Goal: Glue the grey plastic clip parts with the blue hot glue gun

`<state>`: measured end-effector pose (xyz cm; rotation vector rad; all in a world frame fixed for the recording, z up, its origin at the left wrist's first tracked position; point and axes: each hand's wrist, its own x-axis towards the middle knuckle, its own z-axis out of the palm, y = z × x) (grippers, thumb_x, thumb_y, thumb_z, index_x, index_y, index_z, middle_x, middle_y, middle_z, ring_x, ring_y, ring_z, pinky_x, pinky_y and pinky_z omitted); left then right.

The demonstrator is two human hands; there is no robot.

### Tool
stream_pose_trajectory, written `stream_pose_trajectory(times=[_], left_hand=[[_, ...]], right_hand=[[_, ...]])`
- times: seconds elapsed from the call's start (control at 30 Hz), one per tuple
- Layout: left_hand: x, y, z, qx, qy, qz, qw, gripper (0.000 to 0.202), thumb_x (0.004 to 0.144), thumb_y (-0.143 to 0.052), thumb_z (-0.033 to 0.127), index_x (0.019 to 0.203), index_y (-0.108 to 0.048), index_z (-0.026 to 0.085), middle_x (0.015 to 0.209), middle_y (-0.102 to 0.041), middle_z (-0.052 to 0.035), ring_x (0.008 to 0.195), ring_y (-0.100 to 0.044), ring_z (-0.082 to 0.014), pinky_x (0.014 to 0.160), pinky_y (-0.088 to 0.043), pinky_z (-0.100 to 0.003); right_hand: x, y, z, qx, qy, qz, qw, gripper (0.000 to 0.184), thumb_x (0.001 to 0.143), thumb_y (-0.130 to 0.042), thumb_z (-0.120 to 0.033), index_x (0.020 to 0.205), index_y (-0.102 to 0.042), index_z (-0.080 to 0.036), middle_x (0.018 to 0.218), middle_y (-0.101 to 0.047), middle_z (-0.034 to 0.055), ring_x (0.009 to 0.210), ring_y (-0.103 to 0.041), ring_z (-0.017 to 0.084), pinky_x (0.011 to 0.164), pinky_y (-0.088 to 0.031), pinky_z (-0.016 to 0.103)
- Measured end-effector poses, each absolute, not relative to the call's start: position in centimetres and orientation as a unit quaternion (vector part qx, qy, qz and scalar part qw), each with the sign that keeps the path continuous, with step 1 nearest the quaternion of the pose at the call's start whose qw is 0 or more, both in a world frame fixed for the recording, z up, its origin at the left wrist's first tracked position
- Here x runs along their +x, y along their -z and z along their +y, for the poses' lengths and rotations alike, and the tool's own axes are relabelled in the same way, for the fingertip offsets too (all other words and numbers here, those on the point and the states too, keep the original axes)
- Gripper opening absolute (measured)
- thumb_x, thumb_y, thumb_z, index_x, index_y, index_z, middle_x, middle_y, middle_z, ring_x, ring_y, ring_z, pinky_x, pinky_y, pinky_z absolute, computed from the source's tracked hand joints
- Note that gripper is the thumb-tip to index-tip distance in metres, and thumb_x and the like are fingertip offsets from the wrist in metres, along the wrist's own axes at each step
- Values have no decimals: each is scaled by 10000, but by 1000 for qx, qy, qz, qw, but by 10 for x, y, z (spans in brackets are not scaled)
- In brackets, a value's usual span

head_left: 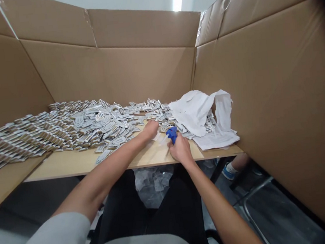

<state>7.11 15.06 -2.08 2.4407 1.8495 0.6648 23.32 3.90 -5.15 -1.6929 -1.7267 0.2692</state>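
My right hand (pixel 180 148) is wrapped around a blue gun-shaped tool (pixel 172 134), whose pale tip points left over the board. Its exact kind is hard to make out. Just left of it, my left hand (pixel 151 128) reaches to the near edge of a loose heap of small flat grey-white pieces (pixel 104 122) with cut-out slots. Those fingers are closed, and what is in them is hidden. A small white piece (pixel 156 137) shows below the left hand, on the pale wooden board (pixel 70 164).
Neat stacked rows of similar pieces (pixel 26 137) fill the left side. Crumpled white sheet material (pixel 192 109) lies over pieces at the right. Tall cardboard walls (pixel 144 69) enclose the table. Clear plastic (pixel 153 181) hangs below the front edge; another person's shoe (pixel 229 171) shows underneath.
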Motion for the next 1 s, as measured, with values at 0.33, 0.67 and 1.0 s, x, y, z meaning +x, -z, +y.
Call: stream_pose_trajectory(times=[0.33,0.67,1.0], left_hand=[[45,6,119,705,-322,631,33,187,851,-586,141,950,-743,131,980,-768,-152,956,-706,-274,877,-527,-348],[70,58,40,525,-599,481,366,304,737,-750,228,1015,-646,163,888,-709,-68,682,-662,-174,590,-512,-265],[67,65,40,538,-621,443,359,324,696,-813,271,980,-705,157,927,-746,-87,822,-695,-203,687,-551,-287]], right_hand=[[241,60,52,-514,-225,-605,565,199,817,-676,-303,983,-676,-194,935,-766,84,846,-712,266,859,-544,381],[244,59,57,-386,-316,-604,622,272,806,-725,-408,947,-753,-177,982,-800,95,899,-742,269,915,-570,418],[236,58,44,-452,-206,-695,520,293,838,-715,-445,974,-755,-189,904,-782,81,819,-706,262,839,-560,392]])
